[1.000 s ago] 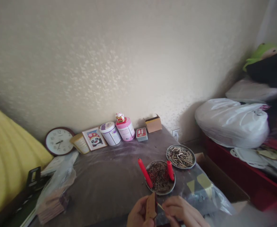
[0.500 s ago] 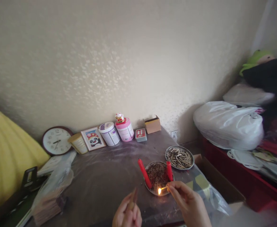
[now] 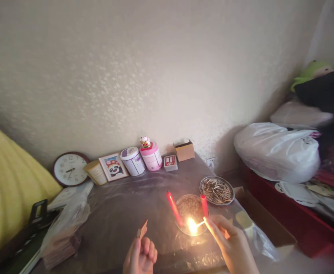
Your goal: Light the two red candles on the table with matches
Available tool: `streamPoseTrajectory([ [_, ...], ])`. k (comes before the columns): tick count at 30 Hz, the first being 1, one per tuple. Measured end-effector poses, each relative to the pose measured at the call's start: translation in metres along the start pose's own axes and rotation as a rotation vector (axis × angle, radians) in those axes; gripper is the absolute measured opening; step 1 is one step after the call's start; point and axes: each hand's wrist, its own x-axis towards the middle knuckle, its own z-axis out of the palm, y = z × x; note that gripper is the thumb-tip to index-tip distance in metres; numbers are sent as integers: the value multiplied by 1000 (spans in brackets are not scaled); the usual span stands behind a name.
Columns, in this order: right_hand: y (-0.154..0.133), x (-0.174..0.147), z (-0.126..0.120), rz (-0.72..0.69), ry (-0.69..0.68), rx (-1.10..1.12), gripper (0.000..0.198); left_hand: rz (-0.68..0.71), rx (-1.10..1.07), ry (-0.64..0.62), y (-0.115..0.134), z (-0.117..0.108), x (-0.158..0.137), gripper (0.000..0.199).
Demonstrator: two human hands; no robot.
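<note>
My right hand (image 3: 226, 238) pinches a burning match (image 3: 201, 223), its bright flame pointing left. That flame is in front of a round metal plate (image 3: 188, 197), between two red candles. The left candle (image 3: 173, 207) leans to the left, and the shorter right candle (image 3: 204, 205) stands just behind my right fingertips. Neither candle's wick shows a flame. Lower left, my left hand (image 3: 142, 253) is closed on a small, thin cardboard matchbox (image 3: 143, 229), held edge-up and apart from the plate. Its lower part is hidden by my fingers.
A second plate (image 3: 231, 201) full of used matchsticks sits behind my right hand. Along the wall stand a clock (image 3: 67, 167), a panda picture (image 3: 114, 167), two tins, a card box (image 3: 170, 163) and an open carton (image 3: 184, 151). Plastic-wrapped bundles (image 3: 61, 247) lie at left.
The match flame has grown much larger and brighter, lighting the plate and table. My left hand has moved left, away from the plate, with the matchbox. My right hand has stayed nearly in place.
</note>
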Motion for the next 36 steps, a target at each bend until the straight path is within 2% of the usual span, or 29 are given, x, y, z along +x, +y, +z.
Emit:
streamPoseTrajectory([
  [6, -1, 1, 0, -24, 0, -13, 33, 23, -1, 29, 0, 2, -1, 40],
  [10, 3, 0, 1, -12, 6, -66, 31, -11, 11, 5, 1, 0, 1, 42],
  [14, 8, -1, 2, 35, -4, -26, 34, -23, 17, -1, 3, -3, 4, 43],
  [20, 10, -1, 2, 18, -2, -64, 34, -50, -1, -9, 4, -5, 5, 40],
  [30, 14, 0, 6, 141, -50, 96, 34, -63, -7, 31, 5, -2, 7, 44],
  [36, 14, -1, 9, 167, -41, 84, 35, -78, -22, 23, 9, -2, 4, 48],
])
